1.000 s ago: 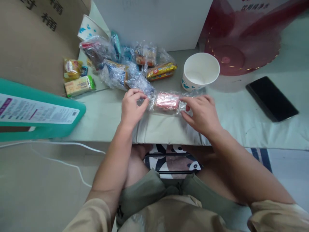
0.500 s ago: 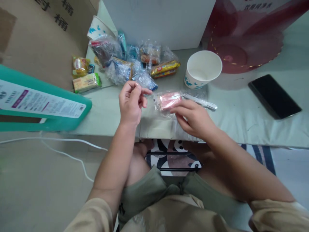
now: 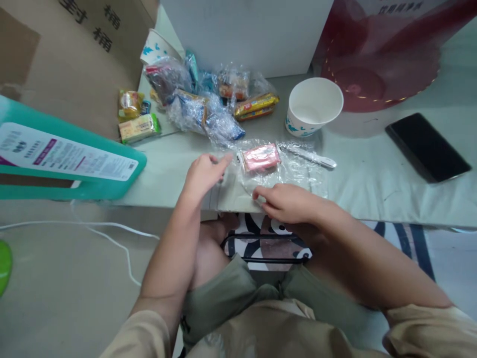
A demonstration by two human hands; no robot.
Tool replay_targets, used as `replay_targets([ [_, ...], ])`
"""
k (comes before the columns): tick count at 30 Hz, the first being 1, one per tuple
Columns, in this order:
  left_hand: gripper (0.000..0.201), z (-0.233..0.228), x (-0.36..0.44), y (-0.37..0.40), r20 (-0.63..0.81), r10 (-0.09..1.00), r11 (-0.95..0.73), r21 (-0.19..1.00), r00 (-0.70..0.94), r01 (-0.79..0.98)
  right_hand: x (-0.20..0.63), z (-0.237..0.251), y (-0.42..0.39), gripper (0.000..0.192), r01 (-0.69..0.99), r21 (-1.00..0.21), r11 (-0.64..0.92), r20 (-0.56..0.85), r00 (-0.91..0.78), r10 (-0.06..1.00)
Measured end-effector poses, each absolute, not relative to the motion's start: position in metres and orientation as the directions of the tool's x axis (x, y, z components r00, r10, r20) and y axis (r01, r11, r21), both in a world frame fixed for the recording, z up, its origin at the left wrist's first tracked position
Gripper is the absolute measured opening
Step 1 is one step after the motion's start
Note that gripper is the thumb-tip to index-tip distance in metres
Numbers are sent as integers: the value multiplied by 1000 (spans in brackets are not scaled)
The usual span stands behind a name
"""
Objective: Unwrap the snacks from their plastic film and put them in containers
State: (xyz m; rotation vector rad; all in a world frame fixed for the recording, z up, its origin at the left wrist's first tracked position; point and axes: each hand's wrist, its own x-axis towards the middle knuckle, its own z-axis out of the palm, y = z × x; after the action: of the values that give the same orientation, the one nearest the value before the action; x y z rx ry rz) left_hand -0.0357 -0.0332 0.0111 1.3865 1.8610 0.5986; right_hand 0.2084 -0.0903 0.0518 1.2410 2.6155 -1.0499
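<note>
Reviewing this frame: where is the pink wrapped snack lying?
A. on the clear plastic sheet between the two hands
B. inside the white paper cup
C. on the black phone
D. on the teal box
A: the pink wrapped snack lies on the clear plastic sheet, beyond the left hand and right hand.

Home (snacks (image 3: 208, 107), phone (image 3: 428, 147), cardboard box (image 3: 74, 64)).

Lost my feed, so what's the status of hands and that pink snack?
Left hand open, fingertips at the clear bag edge. Right hand pinching the bag's near edge. Pink snack flat inside the bag. White cup just behind.
</note>
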Motion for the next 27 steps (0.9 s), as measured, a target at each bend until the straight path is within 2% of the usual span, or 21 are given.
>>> replay_targets([
  [2,30,14,-29,-37,-323,944,284,701,-64,654,209,47,-87,31,772,-505,386,-252,-560,789],
  [4,26,18,-19,-40,-341,940,251,737,24,627,209,40,-81,30,806,-474,355,-71,-437,897],
  [6,21,24,-11,-41,-324,941,237,836,98,496,209,31,-75,31,786,-469,402,111,-399,910],
  [8,15,32,-6,-42,-327,932,282,924,153,259,209,22,-70,35,733,-476,486,204,-446,871],
  [11,12,46,-5,-43,-362,887,403,909,286,-101,210,12,-65,61,696,-506,509,214,-470,856],
  [13,14,53,-6,-43,-359,872,443,867,332,-228,212,8,-62,77,685,-543,486,225,-439,870],
  [18,21,50,-1,-39,-376,892,452,759,252,-468,221,-1,-52,84,512,-712,481,280,-421,863],
  [21,13,41,7,-31,-424,876,476,689,229,-546,225,-5,-46,78,391,-785,481,285,-461,840],
  [23,7,38,11,-25,-443,879,460,690,177,-559,227,-7,-43,74,390,-789,475,283,-455,844],
  [25,22,37,14,-22,-442,885,444,708,146,-549,226,-8,-42,75,448,-751,484,281,-447,849],
  [27,29,38,16,-22,-436,884,452,704,168,-547,222,-8,-40,76,515,-699,495,273,-447,852],
])
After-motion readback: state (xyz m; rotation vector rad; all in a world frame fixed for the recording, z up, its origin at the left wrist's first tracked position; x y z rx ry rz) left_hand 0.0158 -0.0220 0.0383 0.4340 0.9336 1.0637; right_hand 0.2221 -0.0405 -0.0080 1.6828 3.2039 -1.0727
